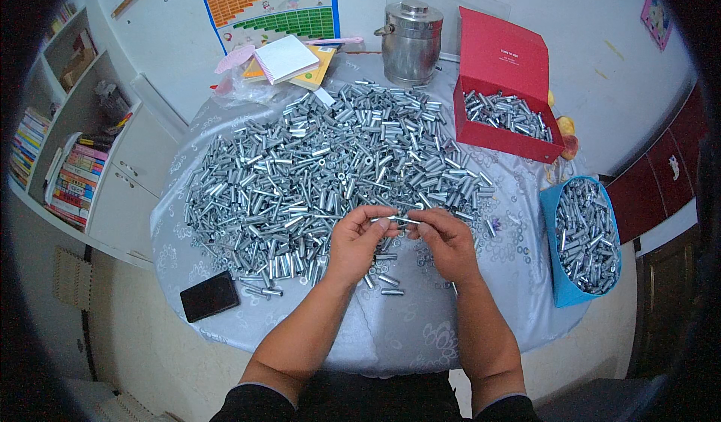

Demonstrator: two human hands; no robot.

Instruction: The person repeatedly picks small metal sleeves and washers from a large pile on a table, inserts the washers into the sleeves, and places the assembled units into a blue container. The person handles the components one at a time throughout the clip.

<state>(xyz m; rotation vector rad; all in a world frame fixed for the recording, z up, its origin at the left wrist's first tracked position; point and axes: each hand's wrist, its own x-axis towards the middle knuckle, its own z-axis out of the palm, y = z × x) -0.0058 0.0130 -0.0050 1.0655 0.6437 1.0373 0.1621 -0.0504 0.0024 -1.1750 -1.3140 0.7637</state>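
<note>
Above the near edge of a large heap of silvery metal sleeves, thin bolts and small rings (pixel 315 159), my two hands meet over the table. My left hand (pixel 357 248) pinches one end of a slim metal bolt (pixel 403 220) between thumb and fingers. The other end lies in the fingertips of my right hand (pixel 448 248), which are closed round it. My fingers partly cover the piece, so its full shape is hidden. A few loose sleeves (pixel 391 292) lie on the cloth just below my hands.
A red box (pixel 511 133) with its lid up and a blue bin (pixel 552 249), both full of metal pieces, stand right. Washers (pixel 518 234) lie scattered nearby. A black phone (pixel 209 296) rests front left. Notebooks (pixel 287 60) and a metal pot (pixel 411 46) stand behind.
</note>
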